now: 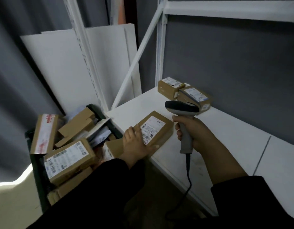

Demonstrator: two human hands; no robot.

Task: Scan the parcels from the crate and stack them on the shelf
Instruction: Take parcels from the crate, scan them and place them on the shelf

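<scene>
A flat brown parcel (157,129) with a white label lies on the white shelf (225,138) near its front left corner. My left hand (136,142) grips the parcel's near end, thumb along its front edge and fingers over its left side. My right hand (192,131) holds a grey barcode scanner (182,109) by the handle, just right of the parcel, its dark head pointing left above the parcel. A dark green crate (35,164) on the floor at the left holds several brown parcels (68,156).
Two labelled parcels (184,91) sit at the back of the shelf against the grey wall. White boards (63,66) lean behind the shelf's upright posts. The scanner's cable (187,179) hangs down past the shelf's front edge. An upper shelf (225,10) runs overhead.
</scene>
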